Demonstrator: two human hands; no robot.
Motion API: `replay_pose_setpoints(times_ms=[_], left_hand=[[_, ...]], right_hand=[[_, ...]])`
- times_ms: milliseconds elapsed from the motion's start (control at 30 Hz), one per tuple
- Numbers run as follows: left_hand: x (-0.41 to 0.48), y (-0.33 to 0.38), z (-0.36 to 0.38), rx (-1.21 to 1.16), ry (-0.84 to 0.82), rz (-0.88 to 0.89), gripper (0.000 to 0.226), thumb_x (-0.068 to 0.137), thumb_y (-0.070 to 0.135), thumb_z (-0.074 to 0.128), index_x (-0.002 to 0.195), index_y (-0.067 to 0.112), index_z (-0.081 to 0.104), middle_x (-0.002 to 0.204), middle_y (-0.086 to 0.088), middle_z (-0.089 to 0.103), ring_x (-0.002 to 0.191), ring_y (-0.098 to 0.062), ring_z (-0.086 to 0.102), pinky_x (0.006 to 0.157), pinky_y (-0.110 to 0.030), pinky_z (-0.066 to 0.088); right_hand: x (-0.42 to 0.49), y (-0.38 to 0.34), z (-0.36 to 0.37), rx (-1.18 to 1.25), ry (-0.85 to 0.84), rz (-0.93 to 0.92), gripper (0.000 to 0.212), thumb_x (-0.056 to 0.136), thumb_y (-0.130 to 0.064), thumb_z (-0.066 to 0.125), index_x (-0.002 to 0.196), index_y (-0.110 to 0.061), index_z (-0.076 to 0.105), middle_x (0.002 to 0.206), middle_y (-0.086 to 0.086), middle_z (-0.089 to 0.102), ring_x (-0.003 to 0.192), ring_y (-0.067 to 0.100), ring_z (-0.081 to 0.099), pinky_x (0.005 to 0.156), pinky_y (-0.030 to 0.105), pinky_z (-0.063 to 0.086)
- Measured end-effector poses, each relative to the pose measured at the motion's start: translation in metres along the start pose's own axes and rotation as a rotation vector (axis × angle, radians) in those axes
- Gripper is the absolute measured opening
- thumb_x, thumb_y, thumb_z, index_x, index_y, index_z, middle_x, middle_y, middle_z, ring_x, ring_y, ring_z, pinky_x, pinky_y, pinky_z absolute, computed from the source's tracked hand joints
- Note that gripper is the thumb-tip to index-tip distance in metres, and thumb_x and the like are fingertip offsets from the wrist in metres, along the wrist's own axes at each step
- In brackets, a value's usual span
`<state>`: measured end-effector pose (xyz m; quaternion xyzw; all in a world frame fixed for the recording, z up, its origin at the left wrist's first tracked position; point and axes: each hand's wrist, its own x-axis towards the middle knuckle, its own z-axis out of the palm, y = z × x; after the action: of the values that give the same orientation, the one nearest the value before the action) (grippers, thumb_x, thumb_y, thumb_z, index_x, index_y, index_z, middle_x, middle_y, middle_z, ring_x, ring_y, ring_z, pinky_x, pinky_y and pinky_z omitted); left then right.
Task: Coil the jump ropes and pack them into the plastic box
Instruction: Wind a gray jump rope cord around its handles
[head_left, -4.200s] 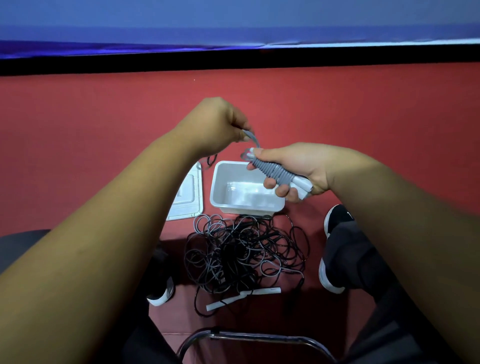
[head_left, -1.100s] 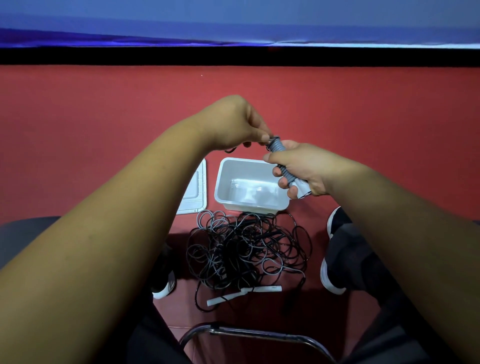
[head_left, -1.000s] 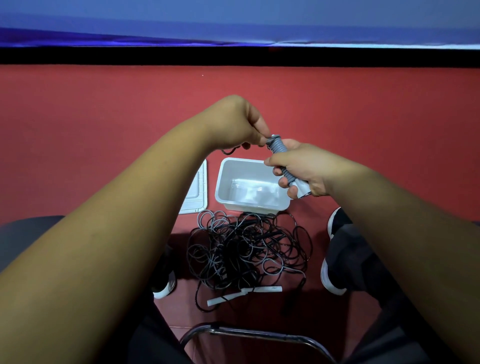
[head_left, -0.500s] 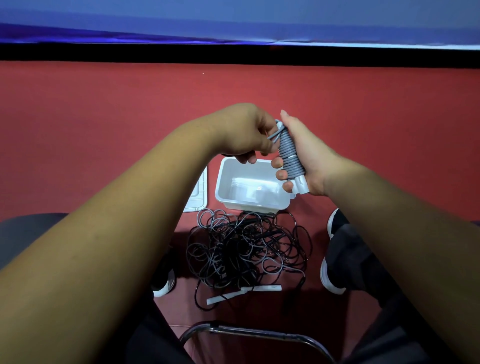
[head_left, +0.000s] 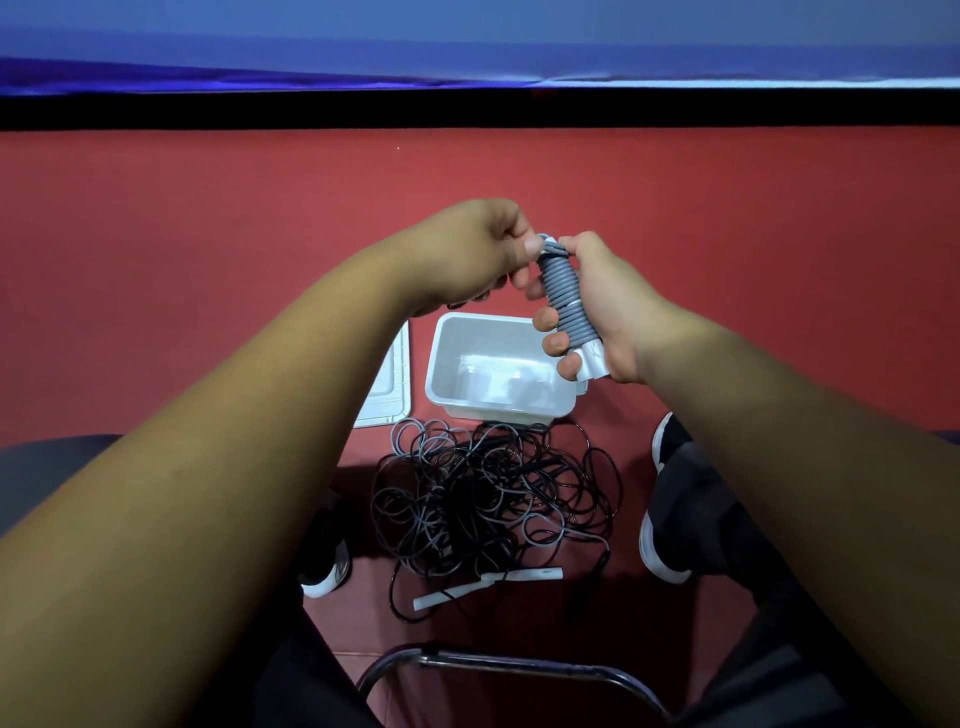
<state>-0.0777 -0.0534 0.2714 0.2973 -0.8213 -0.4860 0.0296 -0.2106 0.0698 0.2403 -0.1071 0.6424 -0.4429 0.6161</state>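
I can read no text, number or brand from here. The box (head_left: 498, 410), the lid (head_left: 387, 395), the rope (head_left: 563, 296) and the white handles (head_left: 535, 575) carry no mark I can make out; anything printed is too small to tell.

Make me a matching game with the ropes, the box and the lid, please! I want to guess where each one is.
Things:
1. wound grey rope
2. plastic box
3. lid
4. tangled ropes

Places:
A. lying flat, left of the box
B. in a messy heap, nearer the person than the box
C. gripped in the right hand
D. standing open, beyond the heap

Pairs: 1-C, 2-D, 3-A, 4-B
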Motion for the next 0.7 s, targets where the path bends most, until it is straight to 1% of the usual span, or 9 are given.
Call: replay_pose_setpoints(times_ms=[100,167,200,300,333,433,500,600,700], left_hand=[[0.000,0.001,-0.005,-0.077,0.047,-0.023,0.030,0.109,0.029,0.049,0.092,0.014,0.067,0.079,-0.008,0.065,0.062,-0.022,0.043,0.055,-0.033,0.036],[-0.003,0.003,-0.009,-0.051,0.040,-0.030,0.024,0.109,0.020,0.052,0.095,0.014,0.070,0.073,0.005,0.070,0.057,-0.013,0.044,0.048,-0.023,0.034],[-0.003,0.003,-0.012,-0.022,0.027,-0.029,0.019,0.108,0.017,0.055,0.096,0.015,0.070,0.075,0.008,0.073,0.057,-0.010,0.046,0.048,-0.021,0.035],[-0.003,0.003,-0.019,0.096,-0.015,-0.038,0.010,0.099,0.011,0.068,0.100,0.018,0.075,0.089,0.004,0.080,0.069,-0.008,0.059,0.064,-0.025,0.045],[-0.003,0.002,-0.021,0.129,-0.018,-0.055,0.011,0.096,0.008,0.071,0.099,0.018,0.076,0.090,0.002,0.080,0.069,-0.008,0.061,0.065,-0.024,0.048],[-0.004,-0.001,-0.022,0.131,-0.016,-0.126,0.012,0.089,0.006,0.080,0.096,0.014,0.076,0.083,-0.003,0.077,0.061,-0.010,0.066,0.051,-0.025,0.055],[-0.004,-0.004,-0.021,0.111,-0.039,-0.138,0.013,0.086,0.005,0.083,0.097,0.008,0.076,0.079,-0.008,0.075,0.065,-0.014,0.071,0.062,-0.033,0.064],[-0.006,-0.010,-0.020,0.045,-0.103,-0.174,0.015,0.087,0.011,0.083,0.098,0.003,0.076,0.080,-0.014,0.072,0.067,-0.019,0.070,0.069,-0.039,0.066],[-0.008,-0.015,-0.020,-0.061,-0.141,-0.191,0.022,0.084,0.019,0.085,0.092,0.000,0.075,0.077,-0.019,0.070,0.063,-0.023,0.066,0.063,-0.033,0.061]], right_hand=[[-0.003,-0.001,-0.001,0.008,0.002,0.002,0.046,0.096,-0.061,0.046,0.095,-0.016,0.057,0.066,0.001,0.046,0.050,0.017,0.036,0.056,0.024,0.027],[-0.006,-0.003,-0.002,0.011,-0.018,0.008,0.046,0.096,-0.061,0.048,0.094,-0.016,0.057,0.066,0.000,0.046,0.051,0.017,0.035,0.056,0.024,0.025],[-0.006,-0.004,-0.002,0.014,-0.029,0.014,0.046,0.096,-0.061,0.048,0.093,-0.016,0.057,0.067,0.000,0.045,0.051,0.017,0.035,0.056,0.024,0.024],[-0.006,-0.004,-0.002,0.017,-0.058,0.034,0.047,0.096,-0.062,0.045,0.094,-0.016,0.056,0.067,0.000,0.044,0.053,0.016,0.032,0.057,0.023,0.022],[-0.006,-0.003,-0.001,0.020,-0.073,0.043,0.047,0.096,-0.062,0.045,0.096,-0.017,0.056,0.067,0.000,0.044,0.053,0.016,0.032,0.057,0.023,0.022],[-0.007,-0.003,0.001,0.045,-0.136,0.079,0.047,0.096,-0.064,0.045,0.094,-0.018,0.056,0.068,-0.001,0.043,0.053,0.015,0.031,0.056,0.022,0.021],[-0.009,-0.003,0.001,0.061,-0.189,0.096,0.048,0.096,-0.065,0.045,0.091,-0.019,0.056,0.069,-0.003,0.040,0.054,0.015,0.028,0.055,0.022,0.019],[-0.011,-0.001,0.001,0.094,-0.254,0.116,0.049,0.095,-0.068,0.046,0.090,-0.020,0.057,0.070,-0.004,0.037,0.053,0.013,0.027,0.054,0.022,0.018],[-0.014,-0.001,-0.001,0.108,-0.314,0.136,0.056,0.091,-0.077,0.048,0.089,-0.022,0.058,0.070,-0.005,0.034,0.051,0.012,0.025,0.055,0.022,0.017]])
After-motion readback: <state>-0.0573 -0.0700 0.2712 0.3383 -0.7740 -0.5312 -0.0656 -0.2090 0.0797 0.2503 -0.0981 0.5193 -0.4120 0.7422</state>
